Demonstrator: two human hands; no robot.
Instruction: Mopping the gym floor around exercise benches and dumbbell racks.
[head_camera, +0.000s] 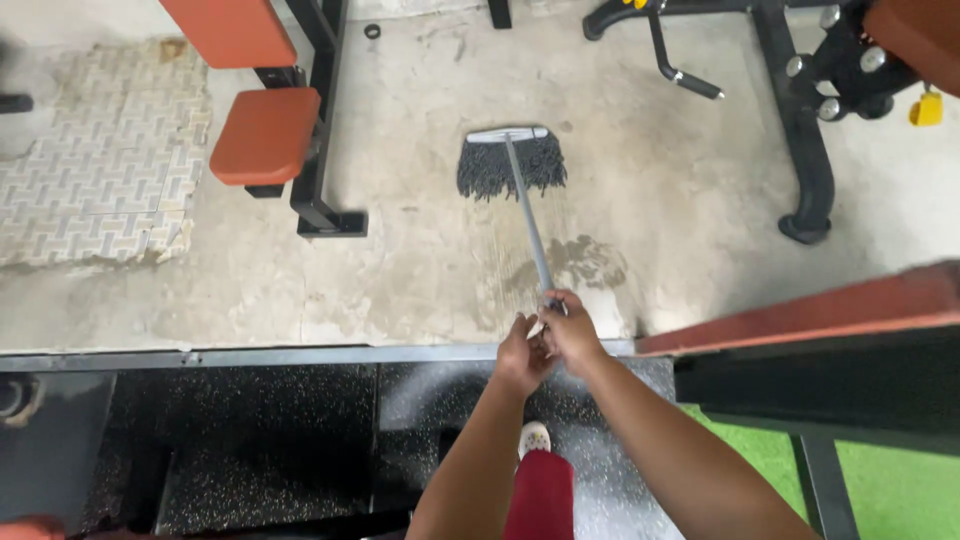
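A mop with a dark grey string head (511, 165) and a grey metal handle (528, 220) lies stretched out on the concrete floor ahead of me. My left hand (520, 352) and my right hand (573, 328) are both closed around the near end of the handle, side by side and touching. The mop head rests flat on the floor, far from my hands. A damp patch (590, 262) darkens the concrete just right of the handle.
An orange-padded gym bench on a black frame (270, 130) stands at the left. Black exercise machines (810, 110) stand at the right. An orange pad on a black frame (820, 340) juts in near my right arm. Black rubber flooring (260, 440) lies under me, green turf (900, 490) at right.
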